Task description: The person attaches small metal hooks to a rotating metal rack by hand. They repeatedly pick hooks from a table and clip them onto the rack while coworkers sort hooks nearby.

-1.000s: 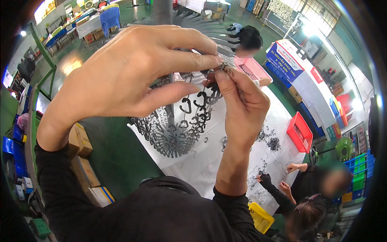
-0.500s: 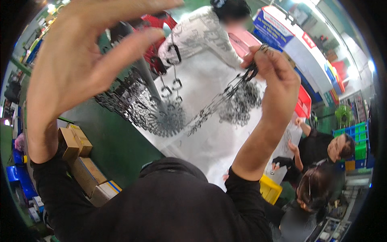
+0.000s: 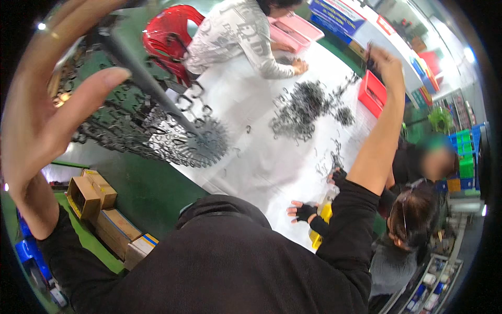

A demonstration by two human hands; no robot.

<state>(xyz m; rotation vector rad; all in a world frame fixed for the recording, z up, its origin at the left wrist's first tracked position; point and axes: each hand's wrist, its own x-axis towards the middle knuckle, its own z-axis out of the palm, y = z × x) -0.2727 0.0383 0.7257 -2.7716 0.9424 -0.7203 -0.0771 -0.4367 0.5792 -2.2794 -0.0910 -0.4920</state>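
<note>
My left hand (image 3: 34, 123) is raised large at the left, thumb and fingers spread apart. Close by it a grey pole (image 3: 151, 86) slants down to a round, spiky grey base (image 3: 209, 141). Strings of black open links (image 3: 125, 133) hang around this pole. My right hand (image 3: 389, 65), blurred and stretched far out, has its fingers bent around a short dark strand of links (image 3: 370, 56). Below it, a pile of black links (image 3: 303, 107) sits on the white table (image 3: 251, 162). The ends of my left fingers are cut off by the frame.
A co-worker in a patterned shirt (image 3: 230, 34) leans on the far side beside a pink tray (image 3: 295, 34). A red bin (image 3: 372, 94) stands at the right. A black-gloved hand (image 3: 303, 211) of another person rests on the near right. Cardboard boxes (image 3: 112, 227) stand at lower left.
My right hand has swung up and to the right, and the long chain that ran from it toward the pole has gone from between them. My left hand has shifted left.
</note>
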